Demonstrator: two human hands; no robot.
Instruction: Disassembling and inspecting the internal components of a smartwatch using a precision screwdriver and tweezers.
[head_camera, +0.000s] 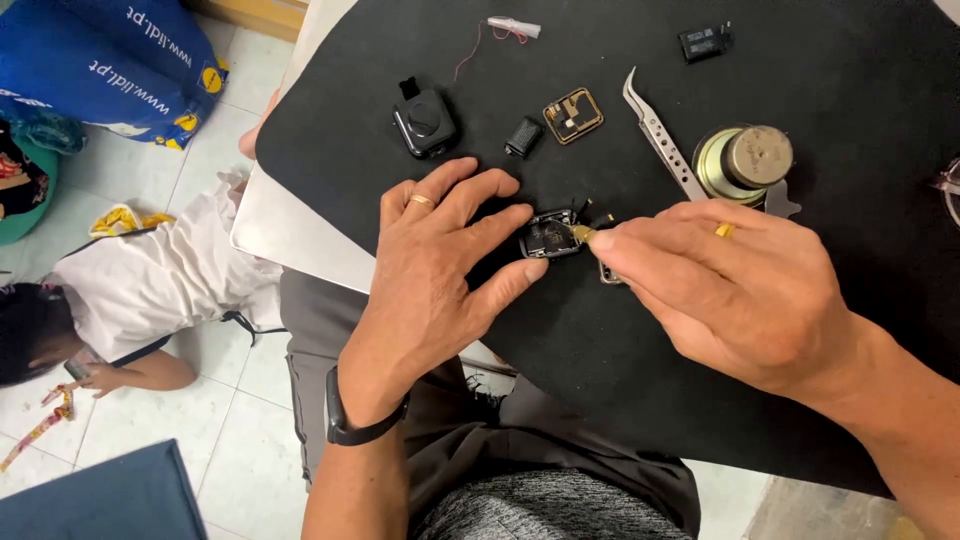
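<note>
small black casing, opened, on black mat just below curved tweezers: light, rigid, likely fragile inside; best held by its edges. left hand fingers spread, steadying it; right hand pinched on yellow-tipped tool touching it.

Matt black cloth mat under everything, brushed-steel tweezers upper right of the glossy black plastic casing, dull metal speaker magnet beyond the tweezers, gold-toned circuit board above the casing, smooth gold ring, matt rubber wristband.
</note>
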